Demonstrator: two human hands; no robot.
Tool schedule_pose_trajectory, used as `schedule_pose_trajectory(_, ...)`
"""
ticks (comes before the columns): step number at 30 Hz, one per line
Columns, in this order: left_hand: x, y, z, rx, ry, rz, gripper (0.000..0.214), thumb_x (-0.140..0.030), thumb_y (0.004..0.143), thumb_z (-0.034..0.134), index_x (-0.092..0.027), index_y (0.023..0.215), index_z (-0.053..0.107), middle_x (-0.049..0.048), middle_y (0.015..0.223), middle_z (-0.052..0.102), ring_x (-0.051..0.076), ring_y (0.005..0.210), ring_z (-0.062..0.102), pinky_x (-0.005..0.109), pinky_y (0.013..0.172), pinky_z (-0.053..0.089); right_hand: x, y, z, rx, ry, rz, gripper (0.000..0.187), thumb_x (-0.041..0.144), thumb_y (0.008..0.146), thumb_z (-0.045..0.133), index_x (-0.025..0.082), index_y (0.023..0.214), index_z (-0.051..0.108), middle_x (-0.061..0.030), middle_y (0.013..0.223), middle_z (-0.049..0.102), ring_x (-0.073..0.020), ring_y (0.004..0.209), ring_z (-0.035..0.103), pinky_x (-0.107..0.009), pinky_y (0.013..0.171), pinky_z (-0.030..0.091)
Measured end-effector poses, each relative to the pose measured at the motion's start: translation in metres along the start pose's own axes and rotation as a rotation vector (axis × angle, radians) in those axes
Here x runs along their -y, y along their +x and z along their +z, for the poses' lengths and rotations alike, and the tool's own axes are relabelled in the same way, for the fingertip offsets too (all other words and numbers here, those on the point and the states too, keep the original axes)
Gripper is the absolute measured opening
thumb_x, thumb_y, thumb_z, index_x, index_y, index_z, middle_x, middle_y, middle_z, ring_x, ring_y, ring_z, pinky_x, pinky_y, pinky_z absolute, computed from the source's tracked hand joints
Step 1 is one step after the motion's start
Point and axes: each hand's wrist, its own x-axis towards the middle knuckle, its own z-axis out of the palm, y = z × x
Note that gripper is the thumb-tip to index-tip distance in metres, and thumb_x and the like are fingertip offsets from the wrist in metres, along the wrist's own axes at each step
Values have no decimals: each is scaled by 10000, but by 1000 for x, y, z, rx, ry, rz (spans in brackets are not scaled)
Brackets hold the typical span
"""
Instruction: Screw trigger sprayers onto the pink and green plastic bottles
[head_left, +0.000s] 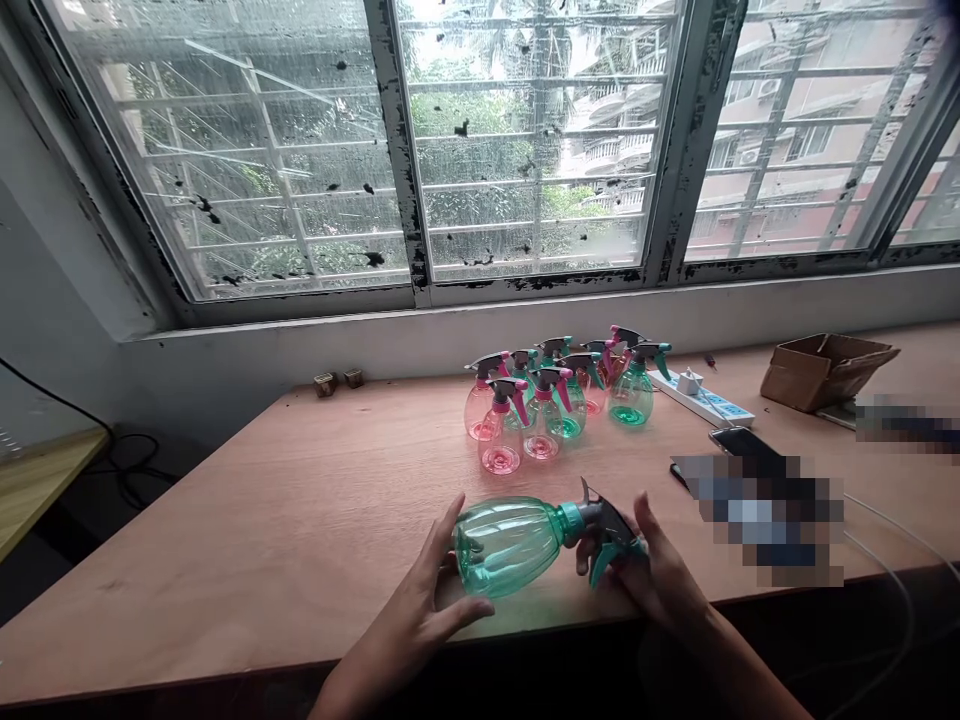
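A clear green spray bottle (510,545) lies on its side between my two hands near the table's front edge. My left hand (420,605) grips its base, thumb below and fingers round the far side. At the other end, my right hand (664,575) holds the grey and teal spray head (604,525), with fingers beneath it and the thumb raised. Behind them stands a group of upright spray bottles, some pink, like the front one (500,440), and some green, like the right-hand one (631,395).
A white power strip (705,400) with a plugged-in charger lies right of the bottles. Farther right sits an open cardboard box (825,372). A phone (750,450) and a blurred-out item lie near my right hand. Two small brown blocks (325,384) rest by the wall.
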Motion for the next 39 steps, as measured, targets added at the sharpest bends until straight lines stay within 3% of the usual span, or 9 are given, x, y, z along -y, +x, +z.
schedule_pose_trajectory(2,-2,1,0,1,60,11,816,-361,893,665,-365,1542,171,58,1598,261,314,1400,378,484,1189,280,-1,-2,-2,48,-28,-81,805,841,846,263,191,949,727,-162,968,734,-292,846,674,-320,575,500)
schedule_pose_trajectory(5,-5,2,-1,-9,144,22,706,-402,915,626,-298,1518,273,75,1564,344,330,1459,273,489,1212,226,-2,-3,-2,128,-102,-228,781,844,803,389,228,1185,679,-180,1195,674,-383,1105,602,-390,646,546)
schedule_pose_trajectory(10,-10,5,-1,-9,220,-4,691,-412,863,698,-273,1455,368,91,1493,447,334,1409,367,472,1183,295,-1,-4,4,199,-326,-285,750,619,842,635,329,1490,392,-129,1475,469,-375,1309,459,-457,820,575)
schedule_pose_trajectory(14,-6,7,0,-5,357,55,765,-394,822,744,-262,1467,353,126,1497,428,349,1403,370,509,1168,307,-2,-11,4,242,-484,-249,782,474,878,679,396,1533,259,-93,1602,293,-342,1305,499,-530,1026,471)
schedule_pose_trajectory(17,7,13,2,28,548,151,853,-456,776,774,-274,1489,342,144,1559,345,388,1450,266,585,1183,225,-8,-16,9,237,-697,-290,773,387,874,709,346,1530,302,-110,1588,337,-353,1410,382,-567,1144,319)
schedule_pose_trajectory(20,20,19,5,82,715,218,946,-584,722,773,-266,1502,341,153,1566,349,427,1460,225,652,1185,98,-16,-19,24,229,-797,-281,897,339,873,713,319,1572,151,-121,1599,317,-336,1455,314,-549,1174,280)
schedule_pose_trajectory(22,21,20,6,118,757,237,967,-601,741,745,-256,1527,301,154,1574,343,425,1463,225,643,1192,83,-20,-20,35,206,-831,-284,969,338,859,726,324,1578,78,-113,1620,267,-334,1463,299,-535,1176,289)
schedule_pose_trajectory(28,2,7,8,120,671,178,806,-518,871,652,-265,1543,285,117,1586,351,378,1435,335,551,1202,220,-18,-17,45,124,-847,-267,830,365,834,751,325,1518,283,-102,1514,462,-334,1393,424,-499,1142,362)
schedule_pose_trajectory(39,1,6,6,141,694,111,815,-561,864,648,-282,1539,287,89,1595,342,322,1467,302,519,1207,240,3,14,-6,-265,-955,-148,874,583,828,670,297,1520,219,-146,1432,536,-384,1235,581,-533,1014,465)
